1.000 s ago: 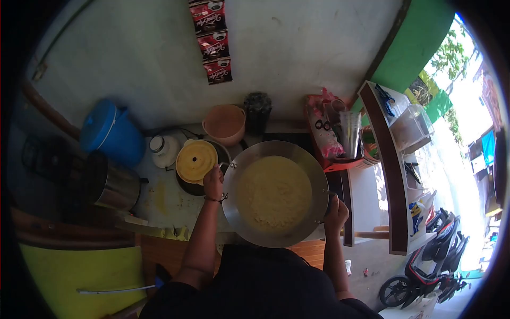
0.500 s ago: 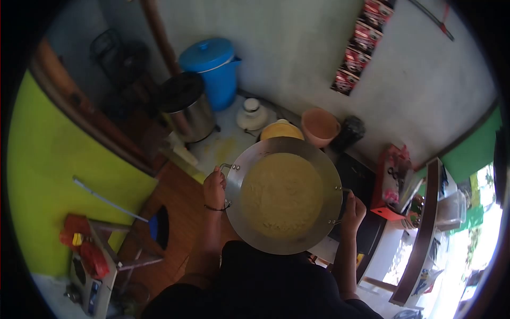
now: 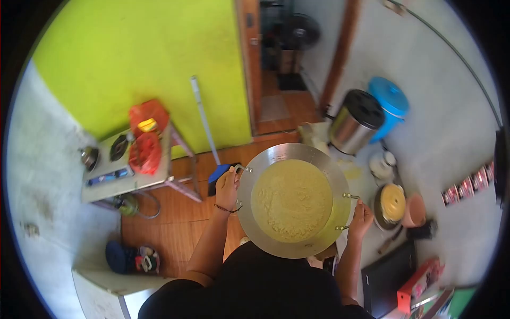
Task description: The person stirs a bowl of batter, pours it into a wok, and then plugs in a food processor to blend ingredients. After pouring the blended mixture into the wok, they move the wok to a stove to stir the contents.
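I carry a wide metal wok [image 3: 247, 215] in front of my body, roughly level. A thick pale-yellow mixture [image 3: 292, 196] with a lumpy surface fills its middle. My left hand [image 3: 228, 190], with a dark bracelet at the wrist, is closed around the wok's left loop handle. On the opposite side, my right hand [image 3: 361, 219] grips the right loop handle. Parts of both handles are hidden by my fingers.
To the right, a counter bears a steel drinks dispenser [image 3: 353, 125], a blue lidded bucket [image 3: 392, 101], a yellow-topped pan [image 3: 392, 204] and a black stove top [image 3: 390, 279]. A broom [image 3: 204, 119] leans by the doorway [image 3: 276, 101]. A small table [image 3: 106, 189] stands left.
My view has turned left, so the counter has shifted to the right and the doorway, broom and small table show more fully. Both hands still hold the wok.
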Demonstrator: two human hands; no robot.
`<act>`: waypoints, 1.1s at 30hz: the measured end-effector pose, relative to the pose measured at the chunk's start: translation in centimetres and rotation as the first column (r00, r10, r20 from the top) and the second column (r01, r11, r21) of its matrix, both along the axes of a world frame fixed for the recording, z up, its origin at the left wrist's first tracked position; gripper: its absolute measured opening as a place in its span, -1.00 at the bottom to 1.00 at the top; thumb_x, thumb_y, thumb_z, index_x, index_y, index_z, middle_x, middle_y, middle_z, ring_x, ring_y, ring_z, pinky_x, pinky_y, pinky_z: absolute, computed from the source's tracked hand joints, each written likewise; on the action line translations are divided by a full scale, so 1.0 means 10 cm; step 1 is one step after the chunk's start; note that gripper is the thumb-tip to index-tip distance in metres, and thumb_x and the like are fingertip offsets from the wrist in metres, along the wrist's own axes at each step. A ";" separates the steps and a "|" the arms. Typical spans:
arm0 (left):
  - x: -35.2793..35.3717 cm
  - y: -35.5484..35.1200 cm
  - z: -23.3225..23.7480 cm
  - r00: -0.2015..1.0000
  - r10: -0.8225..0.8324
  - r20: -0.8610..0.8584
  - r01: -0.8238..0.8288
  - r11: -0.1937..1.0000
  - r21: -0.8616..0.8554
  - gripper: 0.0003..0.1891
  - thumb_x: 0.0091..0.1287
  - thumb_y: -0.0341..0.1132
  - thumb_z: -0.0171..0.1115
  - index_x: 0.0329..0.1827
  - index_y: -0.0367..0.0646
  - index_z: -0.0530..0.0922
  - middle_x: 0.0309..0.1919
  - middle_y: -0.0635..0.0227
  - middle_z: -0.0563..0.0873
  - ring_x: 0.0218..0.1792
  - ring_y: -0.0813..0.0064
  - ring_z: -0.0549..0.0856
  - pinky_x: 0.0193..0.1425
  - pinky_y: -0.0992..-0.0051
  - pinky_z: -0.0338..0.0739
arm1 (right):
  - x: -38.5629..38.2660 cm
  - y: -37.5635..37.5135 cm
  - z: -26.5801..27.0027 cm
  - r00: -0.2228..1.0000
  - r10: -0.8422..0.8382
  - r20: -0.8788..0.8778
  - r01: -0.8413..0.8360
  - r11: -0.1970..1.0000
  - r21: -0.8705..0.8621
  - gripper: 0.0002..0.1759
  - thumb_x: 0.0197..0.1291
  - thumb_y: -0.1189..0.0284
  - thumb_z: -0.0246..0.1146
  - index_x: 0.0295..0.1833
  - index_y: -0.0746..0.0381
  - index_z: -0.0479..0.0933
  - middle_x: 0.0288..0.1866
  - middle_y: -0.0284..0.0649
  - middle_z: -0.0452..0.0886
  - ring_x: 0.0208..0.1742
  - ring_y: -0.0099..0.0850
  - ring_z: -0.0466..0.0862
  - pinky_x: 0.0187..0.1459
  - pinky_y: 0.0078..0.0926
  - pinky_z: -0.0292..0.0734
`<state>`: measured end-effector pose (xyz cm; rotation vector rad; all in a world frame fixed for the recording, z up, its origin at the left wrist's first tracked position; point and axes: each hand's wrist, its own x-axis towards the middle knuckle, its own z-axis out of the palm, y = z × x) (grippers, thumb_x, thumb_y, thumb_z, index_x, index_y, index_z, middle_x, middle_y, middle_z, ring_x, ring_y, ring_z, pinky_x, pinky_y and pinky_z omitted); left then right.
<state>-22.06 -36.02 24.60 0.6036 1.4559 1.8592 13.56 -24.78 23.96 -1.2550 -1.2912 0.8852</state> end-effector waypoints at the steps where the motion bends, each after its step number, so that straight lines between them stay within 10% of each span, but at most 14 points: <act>1: -0.22 -0.15 0.04 0.998 0.055 -0.010 -0.055 0.998 -0.013 -0.59 0.51 -0.14 -0.02 -0.57 -0.04 0.28 -0.61 0.63 0.24 -0.58 0.77 0.19 -0.52 0.67 0.05 | -0.29 0.01 -0.02 0.999 0.049 -0.020 -0.050 0.999 -0.009 -0.51 0.38 0.35 0.13 -0.61 0.18 0.13 -0.64 -0.55 0.06 -0.55 -0.68 0.02 -0.54 -0.50 -0.16; 17: -2.65 -2.46 0.25 0.737 0.666 -0.115 -0.676 0.730 -0.100 -0.57 0.51 -0.11 -0.07 -0.59 -0.06 0.32 -0.67 0.62 0.27 -0.62 0.76 0.21 -0.54 0.64 0.08 | -4.37 -0.24 0.14 0.652 0.753 -0.092 -0.755 0.655 0.008 -0.51 0.38 0.37 0.11 -0.64 0.18 0.20 -0.67 -0.55 0.12 -0.59 -0.72 0.07 -0.56 -0.56 -0.07; 33: -5.00 -3.67 0.05 0.486 0.857 -0.170 -0.874 0.474 -0.108 -0.57 0.50 -0.12 -0.04 -0.58 -0.09 0.38 -0.68 0.59 0.30 -0.66 0.75 0.24 -0.58 0.63 0.09 | -7.71 -1.05 -0.01 0.344 0.938 -0.048 -0.937 0.339 -0.080 -0.52 0.37 0.31 0.12 -0.63 0.25 0.27 -0.71 -0.45 0.25 -0.64 -0.66 0.22 -0.58 -0.55 0.11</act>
